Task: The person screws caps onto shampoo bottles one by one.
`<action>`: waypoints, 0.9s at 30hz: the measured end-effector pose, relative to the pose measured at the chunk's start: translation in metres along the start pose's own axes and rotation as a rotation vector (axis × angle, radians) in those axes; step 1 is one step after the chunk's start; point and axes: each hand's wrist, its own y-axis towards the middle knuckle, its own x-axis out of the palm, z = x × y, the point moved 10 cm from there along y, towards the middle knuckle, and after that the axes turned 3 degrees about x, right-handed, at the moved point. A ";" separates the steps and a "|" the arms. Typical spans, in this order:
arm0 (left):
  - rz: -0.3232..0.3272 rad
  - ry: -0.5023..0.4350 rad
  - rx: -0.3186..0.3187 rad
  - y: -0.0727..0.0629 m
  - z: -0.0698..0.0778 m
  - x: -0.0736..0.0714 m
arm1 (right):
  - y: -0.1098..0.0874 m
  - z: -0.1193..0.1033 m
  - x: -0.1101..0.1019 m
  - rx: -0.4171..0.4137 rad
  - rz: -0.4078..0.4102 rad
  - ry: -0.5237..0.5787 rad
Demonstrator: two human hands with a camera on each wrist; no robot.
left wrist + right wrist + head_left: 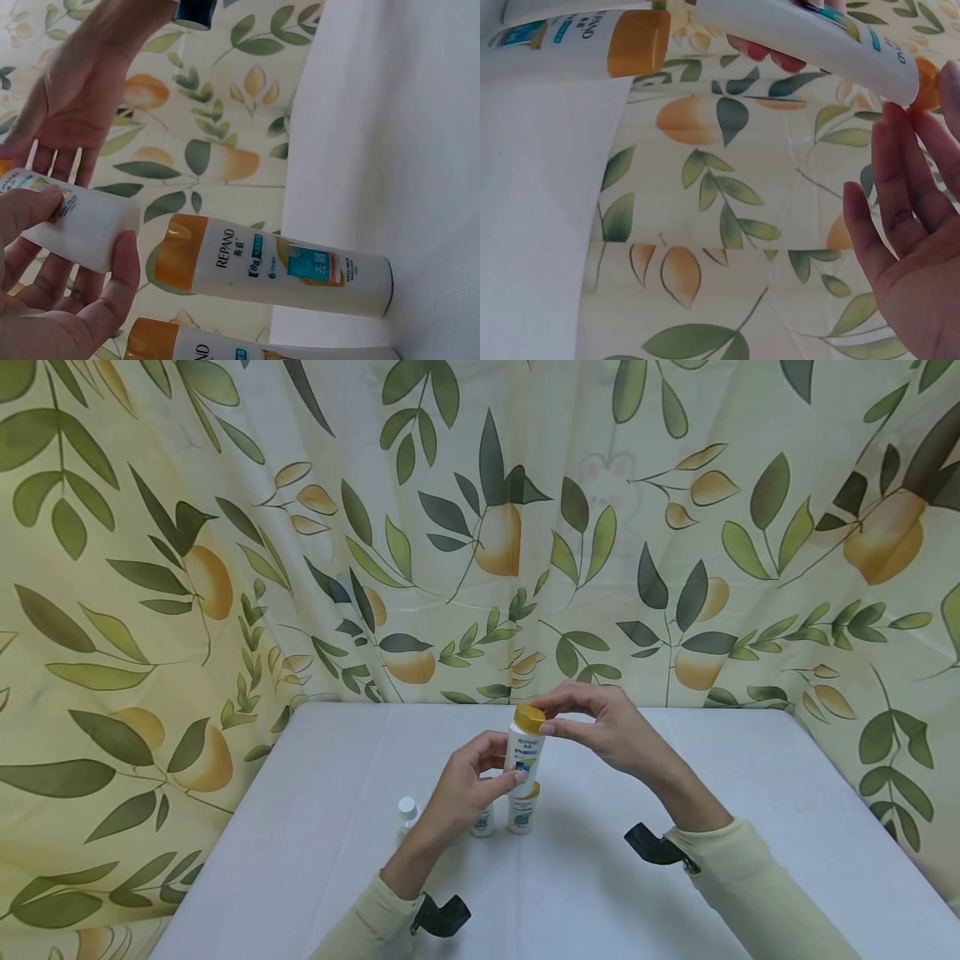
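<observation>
Above the table, my left hand [471, 787] grips a white shampoo bottle [523, 748] round its body, thumb across the front label. The bottle stands nearly upright with its orange-gold cap [529, 719] on top. The right hand [609, 727] pinches that cap between thumb and fingers; in the right wrist view its other fingers [896, 187] are spread beside it. Just below the held bottle, a matching shampoo bottle [285, 266] stands on the table, its label reading REPAND. Another like it [217, 345] is beside it, partly hidden behind my left hand in the head view.
A small bottle with a white cap [407, 808] stands left of the shampoo bottles, partly covered by my left forearm. The white-covered table [315, 827] ends at a curtain [465, 635] printed with leaves and fruit. Dark wrist mounts [442, 916] stick out from both sleeves.
</observation>
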 end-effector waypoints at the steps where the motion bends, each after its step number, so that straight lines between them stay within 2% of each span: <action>1: 0.002 0.000 0.004 0.000 0.000 0.000 | 0.000 0.000 0.001 0.006 -0.005 0.004; 7: 0.011 0.000 0.013 0.000 0.001 0.000 | 0.001 0.001 0.006 0.035 -0.021 0.024; 12: 0.007 -0.004 0.021 0.001 0.001 0.001 | 0.001 0.000 0.011 0.021 -0.029 0.052; 21: -0.002 -0.017 0.025 0.000 0.001 0.002 | 0.001 0.006 0.009 0.035 0.011 0.028; 27: 0.018 -0.004 0.008 0.000 0.000 -0.001 | 0.001 0.004 0.003 0.005 0.030 0.023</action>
